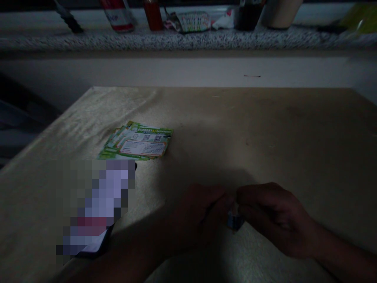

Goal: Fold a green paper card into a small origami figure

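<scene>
In the dim light, my left hand (203,212) and my right hand (273,218) meet above the front part of the table. Between their pinched fingertips is a small dark-blue packet (235,221) with a paler upper part. Its lower end hangs below the fingers; the rest is covered by them, and its exact kind is too dark to make out. Both hands are closed, thumbs and forefingers pressed together at the packet's top.
A phone (100,208) with a lit, pixelated screen lies left of my left forearm. Beyond it is a fanned pile of green printed cards (144,141) on the pale tabletop (279,129). Bottles, a can (117,15) and a crumpled wrapper (194,21) stand along the speckled ledge (165,41) behind.
</scene>
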Tool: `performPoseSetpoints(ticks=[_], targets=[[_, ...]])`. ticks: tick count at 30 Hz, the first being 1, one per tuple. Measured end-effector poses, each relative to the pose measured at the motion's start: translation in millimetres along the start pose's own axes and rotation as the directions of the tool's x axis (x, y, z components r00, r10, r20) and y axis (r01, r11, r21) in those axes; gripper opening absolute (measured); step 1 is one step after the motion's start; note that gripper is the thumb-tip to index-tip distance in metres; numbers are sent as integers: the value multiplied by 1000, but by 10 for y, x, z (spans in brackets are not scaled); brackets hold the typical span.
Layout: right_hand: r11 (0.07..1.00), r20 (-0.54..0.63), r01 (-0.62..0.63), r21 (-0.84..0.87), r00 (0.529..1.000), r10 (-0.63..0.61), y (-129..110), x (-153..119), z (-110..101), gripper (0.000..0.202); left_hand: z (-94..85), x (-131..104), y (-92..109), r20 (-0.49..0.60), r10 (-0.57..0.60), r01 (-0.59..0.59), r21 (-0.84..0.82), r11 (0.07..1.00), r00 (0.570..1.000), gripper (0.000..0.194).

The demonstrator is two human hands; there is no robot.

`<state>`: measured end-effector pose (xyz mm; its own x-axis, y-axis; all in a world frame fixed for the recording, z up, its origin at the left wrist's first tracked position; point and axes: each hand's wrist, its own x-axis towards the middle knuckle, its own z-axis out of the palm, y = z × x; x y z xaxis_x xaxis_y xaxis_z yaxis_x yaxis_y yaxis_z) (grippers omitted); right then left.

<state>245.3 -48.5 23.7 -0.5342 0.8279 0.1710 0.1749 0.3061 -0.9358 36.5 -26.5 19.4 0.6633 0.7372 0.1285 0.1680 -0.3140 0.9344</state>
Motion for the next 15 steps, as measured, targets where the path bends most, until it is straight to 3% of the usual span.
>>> performPoseSetpoints(ticks=[8,15], targets=[[1000,2,-25,1,1000,25,-27,-1,9,26,13,-54,17,-21,87,-86,27,996,996,31],[999,12,-50,7,999,50,5,-1,-23,25,-23,-15,9,31,16,-15,-29,999,999,32]])
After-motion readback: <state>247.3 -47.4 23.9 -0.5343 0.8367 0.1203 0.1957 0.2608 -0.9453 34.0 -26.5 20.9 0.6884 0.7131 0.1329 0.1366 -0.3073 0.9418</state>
